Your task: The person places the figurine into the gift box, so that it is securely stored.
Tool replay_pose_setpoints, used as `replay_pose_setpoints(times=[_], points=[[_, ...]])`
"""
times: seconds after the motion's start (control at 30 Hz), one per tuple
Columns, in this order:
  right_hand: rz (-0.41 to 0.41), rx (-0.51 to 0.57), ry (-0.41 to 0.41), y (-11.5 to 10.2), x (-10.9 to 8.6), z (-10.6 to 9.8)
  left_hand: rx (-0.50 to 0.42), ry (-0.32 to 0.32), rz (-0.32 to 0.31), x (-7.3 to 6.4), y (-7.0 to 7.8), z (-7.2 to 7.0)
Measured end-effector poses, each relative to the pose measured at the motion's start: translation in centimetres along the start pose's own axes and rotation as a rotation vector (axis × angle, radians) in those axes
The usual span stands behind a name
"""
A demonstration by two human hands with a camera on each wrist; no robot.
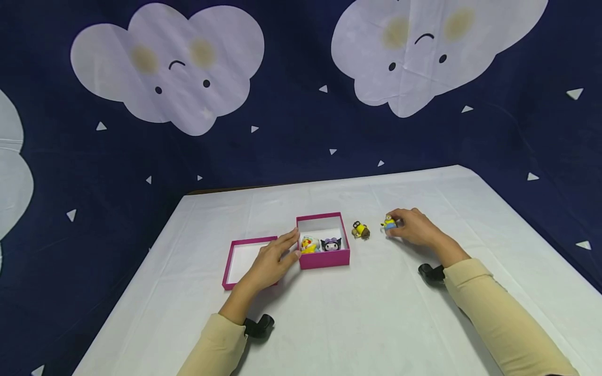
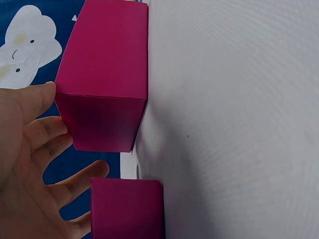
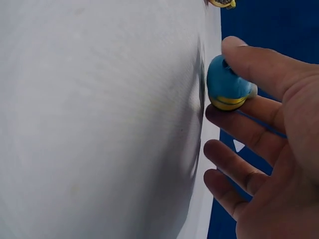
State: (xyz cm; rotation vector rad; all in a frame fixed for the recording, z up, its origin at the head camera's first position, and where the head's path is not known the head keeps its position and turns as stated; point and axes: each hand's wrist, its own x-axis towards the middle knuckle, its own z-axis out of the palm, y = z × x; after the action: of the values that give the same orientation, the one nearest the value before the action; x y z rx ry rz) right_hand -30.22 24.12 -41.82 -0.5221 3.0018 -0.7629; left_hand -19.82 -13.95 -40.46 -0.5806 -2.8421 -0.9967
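Observation:
With thumb and fingers my right hand [image 1: 417,227] pinches a small Minion figurine [image 1: 389,223], yellow and blue, at the table's right. In the right wrist view the figurine [image 3: 227,82] sits between thumb and fingers, close by the tabletop. My left hand [image 1: 271,262] touches the left wall of an open magenta box [image 1: 324,260], its fingers loosely extended. Thumb and fingertips meet the box [image 2: 107,55] at its corner in the left wrist view. Inside lie a yellow-and-white figurine [image 1: 309,245] and a black-and-purple hooded one [image 1: 331,245].
Left of the box lies its shallow magenta lid [image 1: 241,263], white side up, partly behind my left hand. Another Minion figurine [image 1: 360,230], yellow and brown, lies just right of the box. A white cloth covers the table [image 1: 376,313]; a dark-blue cloud-print curtain [image 1: 291,104] hangs behind.

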Motion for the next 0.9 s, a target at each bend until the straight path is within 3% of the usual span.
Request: replay_pose_setpoints(times=[0.33,0.9], points=[[-0.004,0.053,0.009,-0.8,-0.1,-0.3,-0.01,-0.004,0.001,0.0,0.0,0.0],[-0.063,0.114,0.042,-4.6,-0.2,-0.6,-0.008,0.0,-0.005,0.1,-0.1,0.0]])
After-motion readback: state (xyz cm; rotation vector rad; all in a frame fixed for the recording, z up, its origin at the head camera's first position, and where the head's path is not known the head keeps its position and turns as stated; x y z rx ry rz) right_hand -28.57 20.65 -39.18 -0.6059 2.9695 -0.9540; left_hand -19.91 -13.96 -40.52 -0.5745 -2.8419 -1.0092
